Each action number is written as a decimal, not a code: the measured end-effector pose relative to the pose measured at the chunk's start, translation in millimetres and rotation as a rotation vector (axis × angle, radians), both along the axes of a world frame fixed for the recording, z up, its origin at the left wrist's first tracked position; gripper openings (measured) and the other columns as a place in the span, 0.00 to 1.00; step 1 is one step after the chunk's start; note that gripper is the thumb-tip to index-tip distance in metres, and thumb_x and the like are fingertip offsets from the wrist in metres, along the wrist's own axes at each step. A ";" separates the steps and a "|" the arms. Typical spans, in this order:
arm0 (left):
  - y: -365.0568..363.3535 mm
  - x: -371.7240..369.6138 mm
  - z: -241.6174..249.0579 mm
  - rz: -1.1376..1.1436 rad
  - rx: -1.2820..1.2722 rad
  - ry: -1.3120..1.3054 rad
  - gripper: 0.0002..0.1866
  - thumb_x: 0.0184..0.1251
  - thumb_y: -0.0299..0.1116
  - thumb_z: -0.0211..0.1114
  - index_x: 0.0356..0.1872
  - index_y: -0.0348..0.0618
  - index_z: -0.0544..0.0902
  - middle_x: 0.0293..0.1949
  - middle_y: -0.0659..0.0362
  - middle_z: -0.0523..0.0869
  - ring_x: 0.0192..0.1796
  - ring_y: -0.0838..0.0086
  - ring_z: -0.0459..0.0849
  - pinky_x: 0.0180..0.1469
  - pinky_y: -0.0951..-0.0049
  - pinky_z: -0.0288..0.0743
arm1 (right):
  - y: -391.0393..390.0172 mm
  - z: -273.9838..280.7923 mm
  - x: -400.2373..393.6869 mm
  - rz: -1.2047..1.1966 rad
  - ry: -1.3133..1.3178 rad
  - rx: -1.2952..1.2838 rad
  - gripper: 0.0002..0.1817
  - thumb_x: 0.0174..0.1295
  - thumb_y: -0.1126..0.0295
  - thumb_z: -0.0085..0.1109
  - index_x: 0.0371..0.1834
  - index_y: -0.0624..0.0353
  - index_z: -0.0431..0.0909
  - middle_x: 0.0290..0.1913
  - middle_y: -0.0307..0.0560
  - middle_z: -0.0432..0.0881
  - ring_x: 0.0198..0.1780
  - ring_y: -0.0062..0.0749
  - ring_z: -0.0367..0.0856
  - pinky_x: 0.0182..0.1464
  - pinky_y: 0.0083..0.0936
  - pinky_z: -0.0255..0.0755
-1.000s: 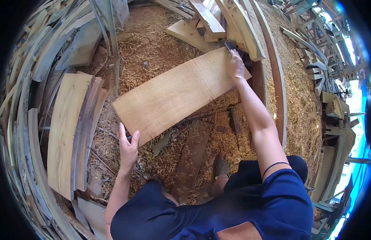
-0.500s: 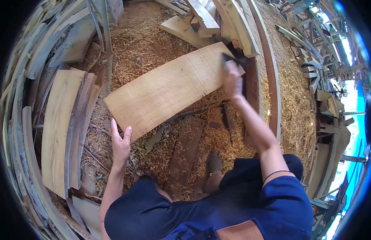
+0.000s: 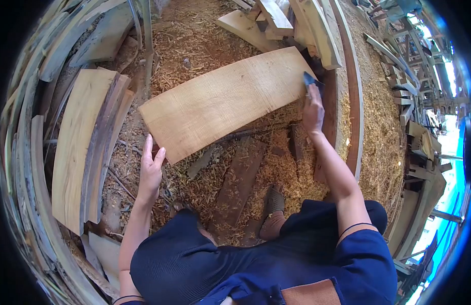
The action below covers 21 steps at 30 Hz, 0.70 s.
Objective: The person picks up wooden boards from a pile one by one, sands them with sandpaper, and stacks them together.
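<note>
Fingers [image 3: 153,152] of our left hand [image 3: 150,173] are spread open and flat, gripping nothing, beside the near left corner of the broad pale rough-sawn wooden plank [image 3: 222,104]; we cannot tell whether they touch its edge. Our right hand [image 3: 312,109] is closed around a small dark flat-bladed tool [image 3: 310,80] at the plank's far right edge.

Nearest us, our foot in a brown shoe [image 3: 274,201] stands on dark weathered boards [image 3: 238,188] half buried in the sawdust-strewn floor [image 3: 194,46]. Beyond them the plank lies slantwise on the floor, its left end nearer, its right end farther.

We judge it stiff and fairly heavy, not fragile, and its ridged dry face should not slip. Splinters are likely, so the long edges near each end look the best hold, one hand apiece.

Left of it lie curved pale offcut slabs [image 3: 75,147]; beyond its far end, stacked timber pieces [image 3: 296,25].
</note>
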<state>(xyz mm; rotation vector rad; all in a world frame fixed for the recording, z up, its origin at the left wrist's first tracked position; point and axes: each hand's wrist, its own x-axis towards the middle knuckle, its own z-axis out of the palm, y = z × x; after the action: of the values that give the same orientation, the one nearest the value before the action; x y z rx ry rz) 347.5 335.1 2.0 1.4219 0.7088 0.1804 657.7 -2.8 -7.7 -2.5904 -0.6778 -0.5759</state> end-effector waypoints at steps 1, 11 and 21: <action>-0.4 0.7 4.9 -0.017 -0.009 0.009 0.32 0.71 0.30 0.50 0.72 0.40 0.48 0.60 0.56 0.70 0.57 0.75 0.72 0.59 0.72 0.66 | 4.0 2.0 -4.0 0.018 -0.009 -0.031 0.23 0.66 0.80 0.36 0.64 0.62 0.66 0.57 0.62 0.74 0.63 0.50 0.69 0.68 0.42 0.60; 6.9 1.7 25.6 -0.116 -0.134 0.002 0.31 0.71 0.31 0.50 0.72 0.41 0.49 0.57 0.56 0.72 0.55 0.75 0.74 0.54 0.71 0.72 | 144.7 25.9 -188.8 1.006 0.254 -0.052 0.28 0.54 0.81 0.48 0.63 0.65 0.66 0.66 0.56 0.65 0.68 0.43 0.63 0.70 0.37 0.56; 6.2 -1.1 16.3 -0.100 -0.068 0.021 0.32 0.71 0.31 0.50 0.72 0.37 0.48 0.58 0.55 0.71 0.54 0.74 0.76 0.53 0.68 0.75 | 76.8 -19.7 -104.8 0.240 0.046 0.095 0.31 0.59 0.85 0.43 0.69 0.59 0.58 0.71 0.54 0.56 0.72 0.45 0.53 0.73 0.36 0.48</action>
<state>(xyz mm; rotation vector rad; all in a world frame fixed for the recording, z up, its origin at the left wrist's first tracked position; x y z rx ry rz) 346.5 341.3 18.3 1.3923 0.6533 0.0630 552.9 74.0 -27.5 -2.3822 -0.9067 -0.4585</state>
